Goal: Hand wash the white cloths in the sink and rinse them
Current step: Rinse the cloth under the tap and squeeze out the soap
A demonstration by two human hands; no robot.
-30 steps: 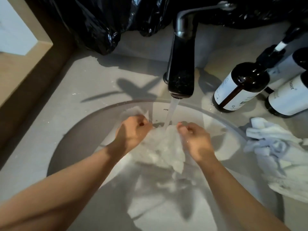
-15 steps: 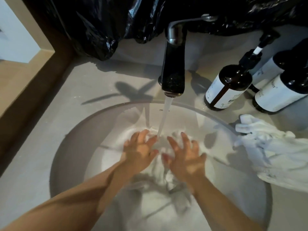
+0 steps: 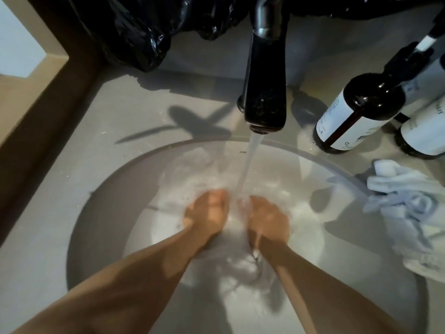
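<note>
Below the tap (image 3: 265,80), left hand (image 3: 207,213) and right hand (image 3: 267,220) grip the white cloth (image 3: 238,271) in the sink (image 3: 108,213), fingers curled

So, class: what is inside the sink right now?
The left hand and right hand are down on a wet white cloth in the sink, with tap water falling between them. Cloth and hands cover the sink's bottom, and blur hides the fingers.

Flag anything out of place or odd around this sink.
A crumpled black plastic bag hangs down at the back of the counter behind the faucet. A heap of white cloths straddles the right rim of the sink, partly over the basin. Nothing looks broken.
</note>
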